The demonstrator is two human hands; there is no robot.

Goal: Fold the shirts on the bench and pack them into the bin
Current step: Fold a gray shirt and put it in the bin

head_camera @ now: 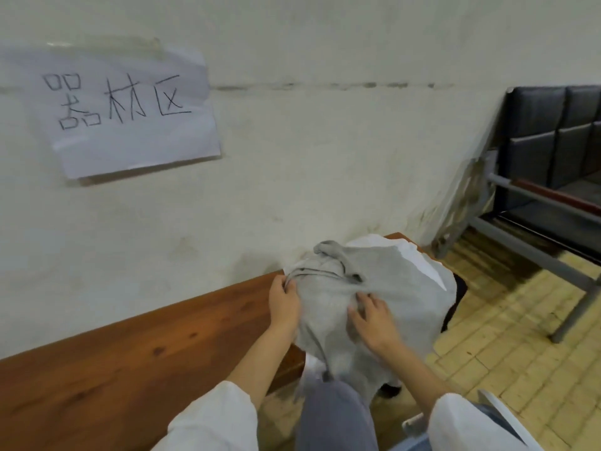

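Note:
A light grey shirt (400, 288) lies rumpled over the right end of the brown wooden bench (136, 349), its lower part hanging off the front edge. A white garment (419, 255) shows beneath it at the far end. My left hand (283, 304) pinches the grey fabric at the shirt's left edge near the collar. My right hand (370, 317) rests on the middle of the shirt with fingers spread and slightly bent. A bin's pale rim (497, 408) may show at the lower right; I cannot tell for sure.
A pale wall (325, 157) runs right behind the bench, with a paper sign (123, 109) taped to it. Black padded seats on a grey metal frame (553, 151) stand at the right. The floor (507, 346) is yellowish brick. My grey-trousered knee (335, 415) is below the shirt.

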